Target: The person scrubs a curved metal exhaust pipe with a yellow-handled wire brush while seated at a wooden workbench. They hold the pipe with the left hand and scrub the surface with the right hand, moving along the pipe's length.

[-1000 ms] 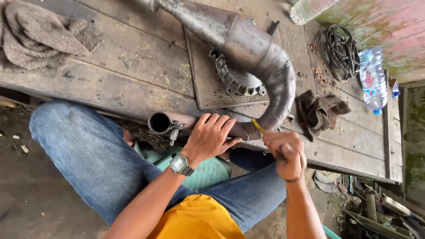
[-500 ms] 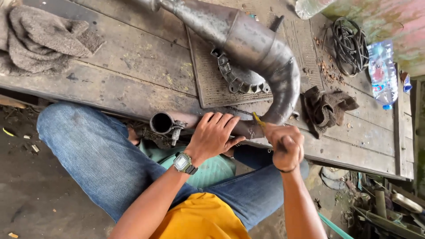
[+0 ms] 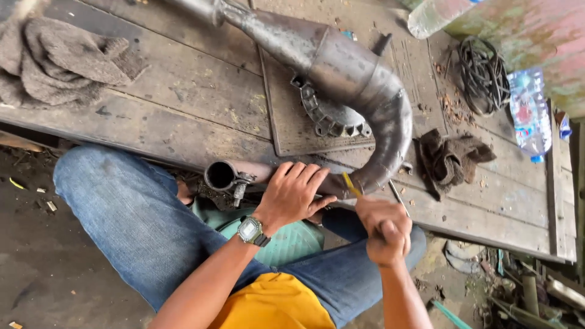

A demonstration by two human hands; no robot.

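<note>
Left hand lies flat, fingers spread, pressing on exhaust pipe near its open end at the workbench edge. Right hand is clenched around a yellow-handled tool, tip touching the pipe bend just beside the left fingertips. Sprocket lies beyond, under the pipe.

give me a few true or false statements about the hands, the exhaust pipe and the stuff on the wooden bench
1. The left hand lies flat on the curved grey metal exhaust pipe. True.
2. The right hand is empty. False: its closed grip holds a yellow-handled tool against the pipe.
3. A grey crumpled cloth lies on the weathered wooden bench, well away from both hands. True.
4. The clear plastic bottle stands upright beside the left hand. False: it lies on its side far from that hand.
5. The wrist watch is on the left wrist. True.
</note>
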